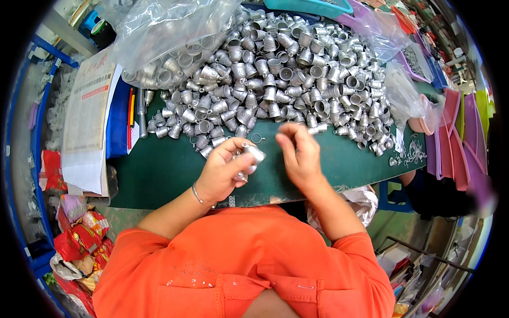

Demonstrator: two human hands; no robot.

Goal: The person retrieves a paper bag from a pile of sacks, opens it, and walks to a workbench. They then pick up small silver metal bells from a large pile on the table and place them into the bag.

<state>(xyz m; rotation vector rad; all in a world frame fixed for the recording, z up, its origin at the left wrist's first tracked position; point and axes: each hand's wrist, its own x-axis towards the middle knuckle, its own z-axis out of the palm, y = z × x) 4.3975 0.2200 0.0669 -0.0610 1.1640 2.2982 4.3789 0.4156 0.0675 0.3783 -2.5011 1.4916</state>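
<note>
Several small silver metal bells [253, 153], some with a loop on top, sit in my left hand [225, 165], which is closed around them above the near part of the green table. To the right, my right hand [303, 159] is raised with its fingers curled toward the thumb; whether anything is between them is hidden. A thin metal ring [257, 138] lies on the table between the hands. Just beyond both hands spreads a large heap of the same bells [286, 74]. A few bells [318, 129] lie right behind my right fingers.
A clear plastic bag [169, 37] covers the heap's far left. Printed paper [87, 106], pencils [130, 114] and a metal-shafted tool [142, 114] lie left. Loose rings [413, 153] and pink and purple bins [450, 138] are at right. A turquoise tray [313, 6] stands at the back.
</note>
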